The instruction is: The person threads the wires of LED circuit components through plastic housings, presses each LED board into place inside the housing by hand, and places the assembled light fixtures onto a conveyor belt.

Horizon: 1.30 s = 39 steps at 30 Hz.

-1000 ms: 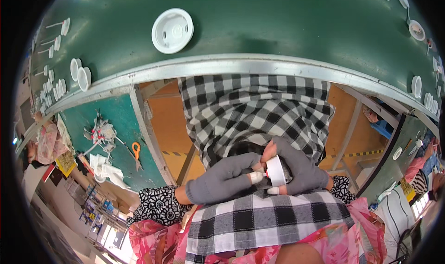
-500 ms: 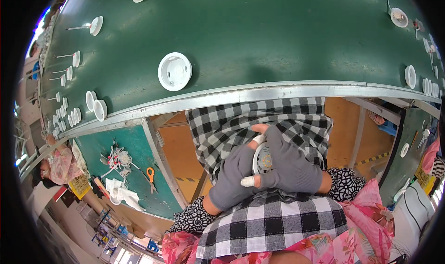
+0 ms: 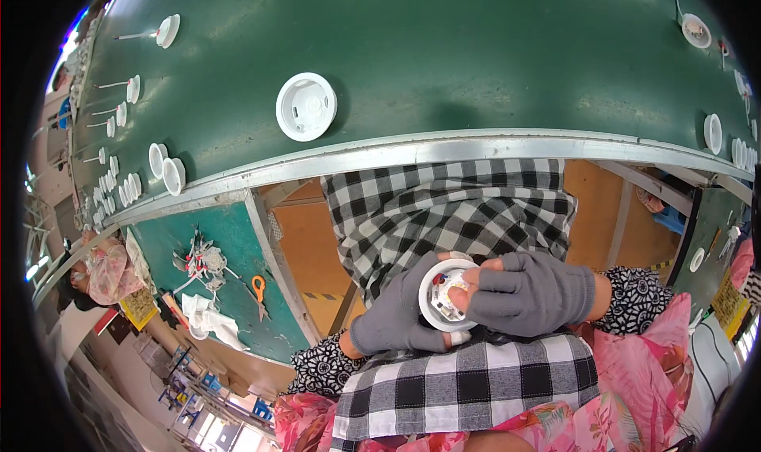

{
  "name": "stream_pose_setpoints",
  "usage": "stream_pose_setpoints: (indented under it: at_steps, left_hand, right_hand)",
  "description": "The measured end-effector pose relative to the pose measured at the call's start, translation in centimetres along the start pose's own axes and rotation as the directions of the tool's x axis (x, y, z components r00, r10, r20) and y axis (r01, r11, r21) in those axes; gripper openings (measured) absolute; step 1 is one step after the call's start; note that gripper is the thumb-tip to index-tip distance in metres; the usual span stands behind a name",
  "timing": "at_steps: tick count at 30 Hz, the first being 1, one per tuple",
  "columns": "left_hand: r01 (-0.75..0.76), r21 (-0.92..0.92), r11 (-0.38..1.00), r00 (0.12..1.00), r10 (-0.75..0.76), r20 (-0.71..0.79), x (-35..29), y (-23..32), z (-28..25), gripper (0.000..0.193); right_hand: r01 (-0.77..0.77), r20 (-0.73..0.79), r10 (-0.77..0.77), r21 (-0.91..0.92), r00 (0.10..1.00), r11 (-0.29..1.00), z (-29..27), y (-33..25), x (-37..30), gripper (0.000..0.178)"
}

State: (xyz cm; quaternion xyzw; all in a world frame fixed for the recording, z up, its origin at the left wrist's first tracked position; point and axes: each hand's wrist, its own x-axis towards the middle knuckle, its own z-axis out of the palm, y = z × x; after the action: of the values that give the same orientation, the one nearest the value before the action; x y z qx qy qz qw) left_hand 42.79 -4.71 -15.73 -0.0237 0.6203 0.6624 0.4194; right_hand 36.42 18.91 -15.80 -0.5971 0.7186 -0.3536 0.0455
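Over my lap I hold a round white downlight [image 3: 437, 309], its open face turned up. A pale circuit board with small parts and a red spot shows inside. My left hand [image 3: 396, 305], in a grey fingerless glove, is closed around its left side, with white wrapping on a fingertip. My right hand [image 3: 531, 293], gloved the same way, reaches over the right rim. Its fingers are curled, the tips at the board, and they hide the right part of the light. Whether they pinch a smaller piece cannot be seen.
A white round housing [image 3: 306, 107] sits on the green bench [image 3: 444, 55] beyond the metal edge [image 3: 444, 147]. More housings line the left and right. On a lower green table, left, lie orange-handled scissors [image 3: 259, 289], a tangle of wires and tools [image 3: 204, 263] and white cloth [image 3: 210, 319]. Another person [image 3: 107, 277] is far left.
My hands have come lower and the downlight's inside now faces up. The right hand has slid rightward off its top, with its fingertips now at the board. The view has shifted slightly.
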Motion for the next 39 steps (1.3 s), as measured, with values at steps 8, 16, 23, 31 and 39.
stream_pose_setpoints:
  at_steps: [8, 16, 23, 31, 39]
  left_hand:
    - [0.031, 0.107, 0.994, 0.999, -0.034, 0.029, -0.2, -0.8, 0.5, 0.094]
    - [0.024, 0.092, 0.995, 0.999, -0.027, 0.028, 0.3, -1.1, 1.0, 0.092]
    - [0.007, 0.013, 1.000, 0.999, -0.006, -0.040, 0.5, -0.9, 1.2, 0.084]
    - [0.088, 0.076, 0.993, 0.993, -0.094, 0.069, 0.3, -0.1, 1.2, 0.081]
    - [0.052, 0.059, 0.997, 0.991, -0.058, 0.117, 0.4, -1.0, 0.6, 0.086]
  right_hand:
    - [-0.060, 0.105, 0.039, 0.212, 0.994, 0.975, 0.2, -0.9, -0.2, 0.020]
    - [-0.074, -0.027, 0.074, 0.001, 0.997, 0.997, 1.3, -1.0, -0.6, 0.024]
    - [-0.119, 0.070, 0.114, 0.076, 0.991, 0.990, 1.1, -0.8, -0.3, 0.023]
    - [-0.342, 0.314, 0.216, 0.433, 0.925, 0.834, -1.4, 3.0, 1.1, 0.054]
    - [-0.258, 0.218, 0.186, 0.372, 0.958, 0.892, -0.1, 2.2, 0.4, 0.071]
